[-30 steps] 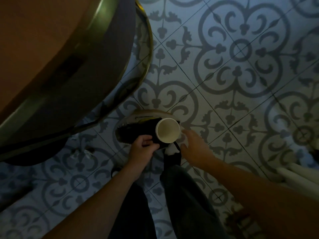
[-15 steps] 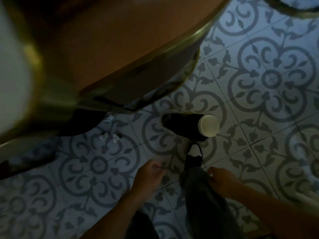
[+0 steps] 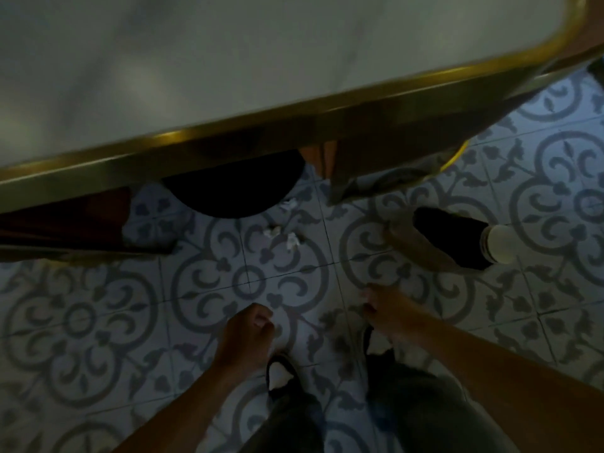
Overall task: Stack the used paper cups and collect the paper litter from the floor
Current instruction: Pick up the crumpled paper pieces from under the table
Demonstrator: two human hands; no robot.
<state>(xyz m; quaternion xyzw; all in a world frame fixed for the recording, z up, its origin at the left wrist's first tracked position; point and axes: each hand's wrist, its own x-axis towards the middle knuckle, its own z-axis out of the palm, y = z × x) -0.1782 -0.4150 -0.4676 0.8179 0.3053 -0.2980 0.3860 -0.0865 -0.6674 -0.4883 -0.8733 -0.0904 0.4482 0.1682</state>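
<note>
A stack of paper cups (image 3: 498, 244) with a dark sleeve stands on the patterned floor at the right, its white rim toward me. Three small crumpled paper scraps (image 3: 292, 239) lie on the tiles near the table's dark round base, one (image 3: 289, 204) right at its edge. My left hand (image 3: 250, 331) hovers low over the floor with fingers curled and nothing in it. My right hand (image 3: 384, 310) hangs beside it, fingers loosely apart, holding nothing, well short of the cups.
A marble table top with a brass rim (image 3: 294, 116) fills the upper view; its dark round base (image 3: 233, 188) stands beneath. A chair leg (image 3: 330, 165) and brass chair frame (image 3: 454, 158) are behind. My feet in sandals (image 3: 281, 377) are below.
My left hand let go of the cup stack, which now stands on the floor. Both hands pulled back empty and the view swung left, bringing the paper scraps toward the middle.
</note>
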